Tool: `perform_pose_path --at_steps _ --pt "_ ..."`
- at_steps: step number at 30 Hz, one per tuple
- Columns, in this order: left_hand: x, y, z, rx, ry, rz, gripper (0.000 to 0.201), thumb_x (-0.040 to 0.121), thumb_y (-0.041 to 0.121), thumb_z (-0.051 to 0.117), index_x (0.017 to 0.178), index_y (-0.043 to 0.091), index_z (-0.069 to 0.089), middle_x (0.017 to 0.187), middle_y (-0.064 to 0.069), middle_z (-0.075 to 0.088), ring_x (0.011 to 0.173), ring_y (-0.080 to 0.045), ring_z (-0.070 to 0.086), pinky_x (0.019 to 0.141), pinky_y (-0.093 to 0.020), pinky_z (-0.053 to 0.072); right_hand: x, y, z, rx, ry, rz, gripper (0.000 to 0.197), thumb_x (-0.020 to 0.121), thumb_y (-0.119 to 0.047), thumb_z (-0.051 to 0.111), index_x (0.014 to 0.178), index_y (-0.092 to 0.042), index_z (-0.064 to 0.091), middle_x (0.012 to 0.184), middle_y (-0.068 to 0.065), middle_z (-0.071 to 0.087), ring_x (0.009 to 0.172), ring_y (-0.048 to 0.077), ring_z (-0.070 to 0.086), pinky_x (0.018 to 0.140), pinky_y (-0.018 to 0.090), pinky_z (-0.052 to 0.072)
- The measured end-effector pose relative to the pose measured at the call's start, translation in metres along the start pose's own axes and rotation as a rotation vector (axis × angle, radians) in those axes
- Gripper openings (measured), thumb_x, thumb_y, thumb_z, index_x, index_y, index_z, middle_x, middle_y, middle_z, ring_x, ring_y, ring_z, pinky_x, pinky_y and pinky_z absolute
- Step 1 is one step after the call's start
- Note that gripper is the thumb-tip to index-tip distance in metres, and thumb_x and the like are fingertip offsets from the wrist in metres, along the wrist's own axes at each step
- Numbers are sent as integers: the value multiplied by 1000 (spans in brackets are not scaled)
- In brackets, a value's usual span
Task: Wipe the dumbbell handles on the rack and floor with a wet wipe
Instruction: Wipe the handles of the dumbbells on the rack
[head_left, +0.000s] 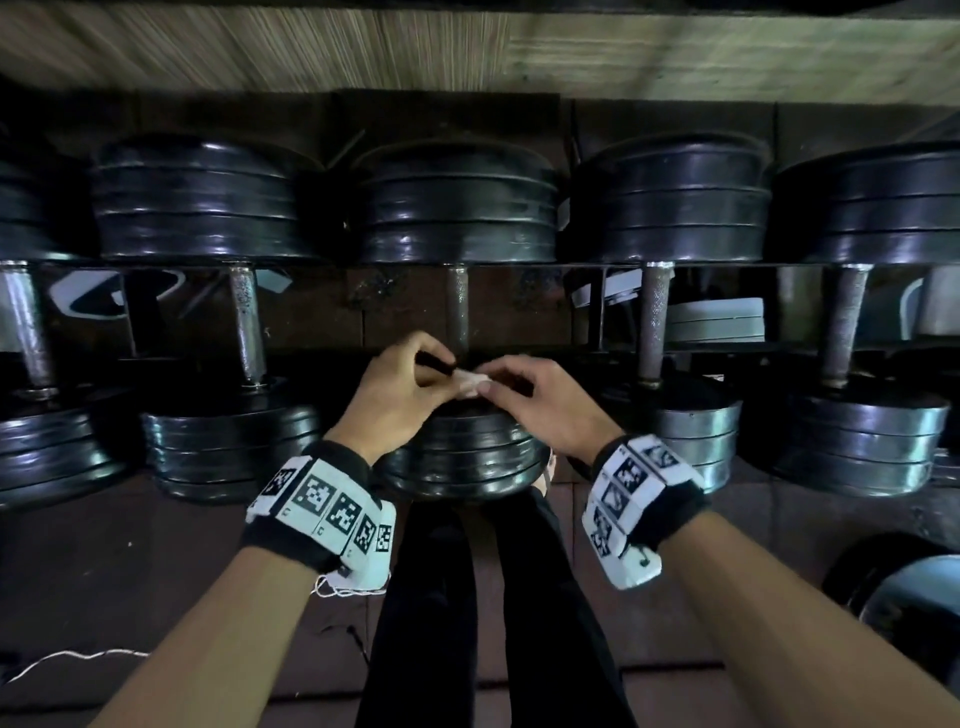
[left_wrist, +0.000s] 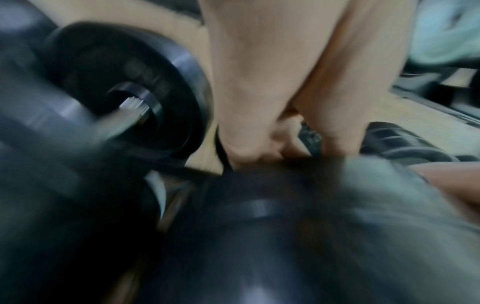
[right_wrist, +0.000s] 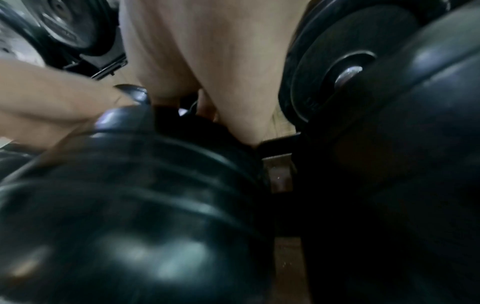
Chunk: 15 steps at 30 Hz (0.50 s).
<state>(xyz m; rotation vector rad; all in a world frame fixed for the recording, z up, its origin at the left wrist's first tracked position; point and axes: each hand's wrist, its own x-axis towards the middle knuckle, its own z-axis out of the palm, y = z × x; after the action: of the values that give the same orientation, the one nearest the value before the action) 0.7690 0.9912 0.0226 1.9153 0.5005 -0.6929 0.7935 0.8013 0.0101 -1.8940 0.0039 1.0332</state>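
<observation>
In the head view a row of black dumbbells lies on the rack, handles pointing toward me. Both hands meet above the near plates (head_left: 467, 452) of the middle dumbbell, whose knurled handle (head_left: 457, 306) runs away behind them. A small white wet wipe (head_left: 470, 381) is pinched between my left hand (head_left: 410, 379) and my right hand (head_left: 524, 395), fingers of both curled on it. The wrist views are blurred; my left hand (left_wrist: 262, 127) and right hand (right_wrist: 207, 86) hang over dark plates and the wipe is hidden there.
Neighbouring handles stand left (head_left: 247, 322) and right (head_left: 653, 317), with another further right (head_left: 844, 322). A wooden board (head_left: 467, 47) runs above the rack. My black-trousered legs (head_left: 467, 597) stand on the dark floor; a round dark object (head_left: 914, 603) lies at lower right.
</observation>
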Motion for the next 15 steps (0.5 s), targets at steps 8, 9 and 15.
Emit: perform_pose_path --at_steps 8,9,15 --pt "6 -24 22 -135 421 -15 13 90 27 71 99 22 64 85 7 70 78 -3 65 73 -20 53 34 -5 -9 244 163 41 6 99 -13 62 98 -10 57 91 8 75 72 17 72 59 19 50" --pt "8 -26 24 -146 452 -21 7 92 23 68 97 23 64 83 8 70 79 -6 66 77 -27 55 40 -5 -10 313 235 74 12 100 -11 60 107 -3 54 95 13 75 72 20 72 57 18 50" --pt "13 -35 28 -147 484 -28 19 90 11 60 86 30 62 72 11 70 76 -10 69 72 -29 53 88 -3 -8 253 331 229 44 88 -28 75 123 -2 65 91 8 72 79 20 69 83 42 61"
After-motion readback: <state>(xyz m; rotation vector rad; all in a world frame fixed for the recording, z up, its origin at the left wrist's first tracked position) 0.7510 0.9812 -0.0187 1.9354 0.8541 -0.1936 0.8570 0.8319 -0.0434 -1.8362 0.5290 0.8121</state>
